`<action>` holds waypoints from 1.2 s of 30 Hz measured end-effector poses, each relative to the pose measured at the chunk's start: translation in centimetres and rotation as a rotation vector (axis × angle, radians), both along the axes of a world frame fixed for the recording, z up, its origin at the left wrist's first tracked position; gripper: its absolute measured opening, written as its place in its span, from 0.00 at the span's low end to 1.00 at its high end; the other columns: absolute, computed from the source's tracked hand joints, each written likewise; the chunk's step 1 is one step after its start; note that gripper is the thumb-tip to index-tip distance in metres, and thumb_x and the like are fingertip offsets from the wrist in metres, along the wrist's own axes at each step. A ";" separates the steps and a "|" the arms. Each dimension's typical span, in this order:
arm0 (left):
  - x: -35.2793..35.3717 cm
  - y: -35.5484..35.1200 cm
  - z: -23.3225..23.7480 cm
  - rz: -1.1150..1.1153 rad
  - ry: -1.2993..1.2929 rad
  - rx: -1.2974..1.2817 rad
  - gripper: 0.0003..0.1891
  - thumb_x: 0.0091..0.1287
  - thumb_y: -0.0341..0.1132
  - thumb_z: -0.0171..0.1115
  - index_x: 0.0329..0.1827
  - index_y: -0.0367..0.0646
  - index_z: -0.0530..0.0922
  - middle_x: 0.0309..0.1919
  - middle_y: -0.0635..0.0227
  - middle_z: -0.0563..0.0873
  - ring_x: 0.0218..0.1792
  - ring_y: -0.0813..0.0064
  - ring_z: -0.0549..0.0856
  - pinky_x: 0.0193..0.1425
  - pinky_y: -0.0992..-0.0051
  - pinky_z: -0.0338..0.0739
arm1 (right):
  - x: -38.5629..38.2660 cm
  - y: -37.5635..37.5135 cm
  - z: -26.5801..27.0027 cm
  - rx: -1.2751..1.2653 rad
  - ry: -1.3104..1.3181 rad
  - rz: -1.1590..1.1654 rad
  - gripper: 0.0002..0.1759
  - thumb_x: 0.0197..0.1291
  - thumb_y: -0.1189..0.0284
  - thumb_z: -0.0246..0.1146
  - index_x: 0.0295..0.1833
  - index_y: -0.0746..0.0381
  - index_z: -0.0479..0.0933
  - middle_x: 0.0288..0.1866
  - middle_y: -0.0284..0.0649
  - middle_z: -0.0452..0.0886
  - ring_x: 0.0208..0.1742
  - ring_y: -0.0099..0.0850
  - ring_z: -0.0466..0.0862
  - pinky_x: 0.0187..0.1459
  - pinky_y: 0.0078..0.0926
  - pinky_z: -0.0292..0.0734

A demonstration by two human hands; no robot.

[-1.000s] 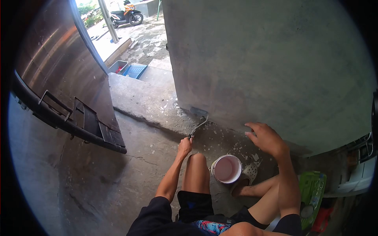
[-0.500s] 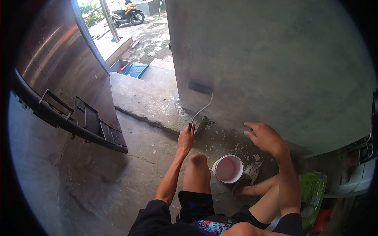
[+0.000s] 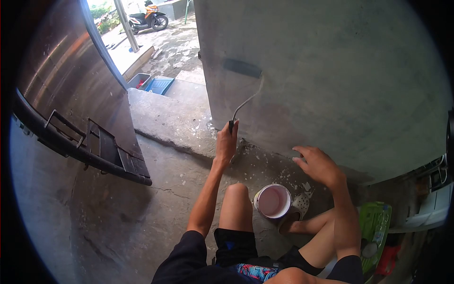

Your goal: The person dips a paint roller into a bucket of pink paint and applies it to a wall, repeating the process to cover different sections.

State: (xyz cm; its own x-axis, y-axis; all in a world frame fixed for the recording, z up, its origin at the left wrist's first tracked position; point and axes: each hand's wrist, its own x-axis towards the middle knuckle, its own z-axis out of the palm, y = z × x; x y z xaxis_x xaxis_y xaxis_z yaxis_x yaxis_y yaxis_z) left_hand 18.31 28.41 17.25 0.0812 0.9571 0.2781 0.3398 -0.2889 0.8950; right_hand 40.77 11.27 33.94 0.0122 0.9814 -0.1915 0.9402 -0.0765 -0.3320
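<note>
My left hand [image 3: 227,142] is wrapped round the black handle of a paint roller [image 3: 242,67]. The roller's dark head lies against the grey wall [image 3: 331,85], above and to the right of the hand, joined to it by a bent metal rod. My right hand [image 3: 319,165] hangs in front of the lower wall, its fingers apart and holding nothing. Below and between the hands, a white bucket [image 3: 273,201] with pinkish contents stands on the floor beside my foot in a pale clog [image 3: 301,204].
A metal door [image 3: 61,71] stands open at the left. In the doorway lies a concrete step [image 3: 165,113], with a blue tray [image 3: 160,85] and a grey tub [image 3: 140,81] beyond. Outside is a motorbike [image 3: 149,19]. A green crate [image 3: 375,232] sits at the lower right.
My left hand has moved up, and the roller head has gone higher on the wall. My right hand has stayed almost in place.
</note>
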 end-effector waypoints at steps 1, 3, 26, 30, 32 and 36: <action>0.3 -0.1 -1.4 -0.007 0.000 0.001 0.18 0.79 0.44 0.55 0.39 0.35 0.77 0.21 0.45 0.78 0.22 0.44 0.76 0.27 0.55 0.66 | 0.1 -0.1 0.0 0.006 -0.004 -0.002 0.22 0.71 0.63 0.61 0.64 0.65 0.76 0.59 0.53 0.82 0.59 0.51 0.82 0.63 0.42 0.76; 0.6 -1.2 -5.4 -0.001 -0.036 -0.004 0.18 0.79 0.43 0.56 0.38 0.35 0.76 0.22 0.44 0.78 0.23 0.41 0.76 0.28 0.56 0.67 | 0.4 -0.5 0.1 0.010 -0.010 -0.013 0.22 0.71 0.63 0.60 0.65 0.65 0.76 0.60 0.53 0.82 0.59 0.51 0.82 0.63 0.41 0.76; -0.5 -7.2 -19.2 -0.188 0.639 -0.486 0.25 0.75 0.52 0.55 0.45 0.34 0.85 0.43 0.41 0.88 0.49 0.39 0.86 0.52 0.47 0.81 | 0.2 -0.3 1.1 -0.090 0.009 -0.012 0.24 0.73 0.60 0.58 0.68 0.61 0.74 0.66 0.51 0.79 0.68 0.49 0.76 0.70 0.42 0.70; 0.2 -7.5 -18.0 -0.179 0.644 -0.514 0.24 0.76 0.51 0.54 0.45 0.34 0.84 0.43 0.40 0.87 0.49 0.39 0.86 0.53 0.47 0.80 | 0.5 -0.6 1.0 -0.067 0.018 -0.015 0.24 0.73 0.60 0.58 0.68 0.61 0.74 0.66 0.51 0.79 0.68 0.49 0.76 0.70 0.42 0.70; 0.3 -7.6 -17.8 -0.160 0.615 -0.467 0.24 0.76 0.50 0.53 0.44 0.34 0.83 0.44 0.40 0.87 0.49 0.38 0.85 0.53 0.46 0.79 | 0.5 -0.8 1.2 -0.046 0.016 -0.015 0.24 0.72 0.60 0.59 0.68 0.61 0.74 0.66 0.51 0.79 0.68 0.49 0.76 0.70 0.42 0.70; 0.4 -8.4 -15.6 -0.158 0.599 -0.475 0.24 0.76 0.50 0.52 0.45 0.34 0.81 0.45 0.40 0.86 0.48 0.37 0.85 0.53 0.45 0.79 | 0.9 -0.5 0.6 -0.054 0.011 -0.004 0.24 0.72 0.60 0.59 0.68 0.61 0.75 0.66 0.51 0.79 0.68 0.49 0.77 0.70 0.42 0.71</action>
State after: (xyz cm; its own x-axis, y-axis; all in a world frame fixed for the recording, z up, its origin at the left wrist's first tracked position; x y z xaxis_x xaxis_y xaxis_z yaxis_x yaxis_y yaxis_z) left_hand 18.74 20.04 1.69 0.2330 0.9272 -0.2931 0.7912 -0.0055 0.6115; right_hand 41.67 10.75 34.57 0.0141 0.9696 -0.2444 0.9362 -0.0986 -0.3374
